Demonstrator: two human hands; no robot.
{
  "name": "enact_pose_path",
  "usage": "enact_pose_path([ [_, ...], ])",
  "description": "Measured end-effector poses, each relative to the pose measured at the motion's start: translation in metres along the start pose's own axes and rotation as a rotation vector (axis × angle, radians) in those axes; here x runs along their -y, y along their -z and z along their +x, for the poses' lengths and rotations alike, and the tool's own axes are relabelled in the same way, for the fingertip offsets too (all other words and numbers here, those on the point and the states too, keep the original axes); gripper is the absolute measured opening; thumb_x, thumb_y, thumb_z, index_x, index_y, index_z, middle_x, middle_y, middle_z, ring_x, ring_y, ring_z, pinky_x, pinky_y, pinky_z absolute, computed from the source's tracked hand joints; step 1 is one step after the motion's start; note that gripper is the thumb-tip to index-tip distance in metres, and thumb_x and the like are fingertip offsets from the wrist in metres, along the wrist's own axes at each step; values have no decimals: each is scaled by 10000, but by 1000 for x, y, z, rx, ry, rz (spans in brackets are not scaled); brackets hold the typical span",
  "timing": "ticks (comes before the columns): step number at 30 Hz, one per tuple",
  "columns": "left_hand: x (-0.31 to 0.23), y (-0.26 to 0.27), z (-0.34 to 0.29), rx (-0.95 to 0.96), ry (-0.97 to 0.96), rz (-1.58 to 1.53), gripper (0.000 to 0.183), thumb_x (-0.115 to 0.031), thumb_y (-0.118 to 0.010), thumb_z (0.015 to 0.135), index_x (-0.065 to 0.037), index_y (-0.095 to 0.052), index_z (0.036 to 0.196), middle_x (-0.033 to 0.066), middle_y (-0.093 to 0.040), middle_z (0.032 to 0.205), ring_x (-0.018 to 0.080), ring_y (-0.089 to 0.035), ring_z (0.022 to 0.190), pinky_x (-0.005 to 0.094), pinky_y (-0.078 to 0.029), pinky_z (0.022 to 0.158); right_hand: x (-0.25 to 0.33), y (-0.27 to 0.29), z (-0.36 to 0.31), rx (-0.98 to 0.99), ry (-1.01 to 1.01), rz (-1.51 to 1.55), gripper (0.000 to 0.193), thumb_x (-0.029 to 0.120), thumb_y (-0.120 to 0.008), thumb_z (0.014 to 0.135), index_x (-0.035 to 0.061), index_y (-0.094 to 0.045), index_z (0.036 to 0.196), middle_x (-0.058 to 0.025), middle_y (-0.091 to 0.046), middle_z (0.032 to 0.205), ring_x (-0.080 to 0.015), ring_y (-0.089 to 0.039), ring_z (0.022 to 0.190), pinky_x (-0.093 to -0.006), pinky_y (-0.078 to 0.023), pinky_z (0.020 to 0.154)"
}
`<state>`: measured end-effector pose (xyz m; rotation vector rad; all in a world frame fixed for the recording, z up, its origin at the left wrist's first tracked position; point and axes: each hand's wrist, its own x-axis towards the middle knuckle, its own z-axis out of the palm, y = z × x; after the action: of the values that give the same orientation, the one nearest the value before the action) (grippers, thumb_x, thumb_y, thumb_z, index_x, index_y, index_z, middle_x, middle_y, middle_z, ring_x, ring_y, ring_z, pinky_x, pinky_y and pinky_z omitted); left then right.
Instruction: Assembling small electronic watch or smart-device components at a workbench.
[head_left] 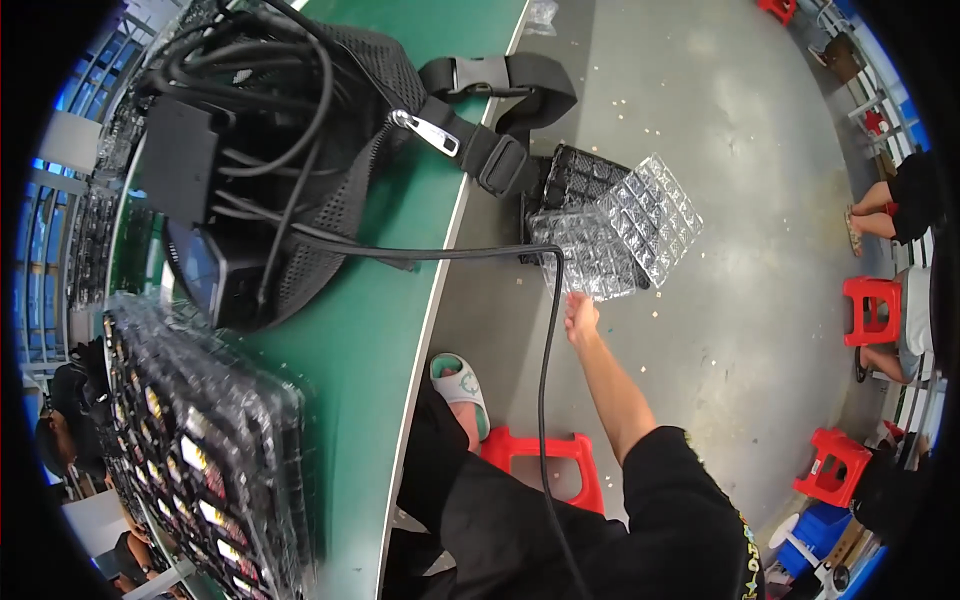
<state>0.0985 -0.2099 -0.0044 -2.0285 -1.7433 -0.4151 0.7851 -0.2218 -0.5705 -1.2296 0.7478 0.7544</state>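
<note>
My right hand (pixel 581 319) reaches out past the table edge, low over the floor. Its fingers are closed on the near edge of a clear plastic blister tray (pixel 585 255) with many small pockets. A second clear blister tray (pixel 655 220) lies askew beside it, partly overlapping. Under both is a black crate-like holder (pixel 590 170) with a grid pattern, partly covered. My left hand is not in view.
On the green table (pixel 360 350) lie a black mesh bag (pixel 345 190) with cables and a stack of wrapped trays (pixel 210 450). A black cable (pixel 545 400) hangs across the front. A red stool (pixel 545 462) stands near my leg; people sit at right.
</note>
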Motion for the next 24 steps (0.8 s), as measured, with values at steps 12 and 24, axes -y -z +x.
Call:
enact_pose_path([
  [12,-27,-2,20,116,47,-360,225,-75,-623,1114,14,-745,1280,210,-687,1355,345,-669,1211,420,-538,1022,211,136,-215,44,799,-522,535,99,-746,1002,-53,-617,1498,-3,-726,1011,-101,-640,929,-283,-517,890],
  [24,-14,15,17,112,-21,-623,261,13,-732,946,-12,-754,1206,167,-680,1336,365,-640,1226,433,-524,1029,244,-120,-686,877,2348,-781,551,-58,-720,908,31,-721,1451,-94,-797,906,-194,-718,630,-335,-573,600],
])
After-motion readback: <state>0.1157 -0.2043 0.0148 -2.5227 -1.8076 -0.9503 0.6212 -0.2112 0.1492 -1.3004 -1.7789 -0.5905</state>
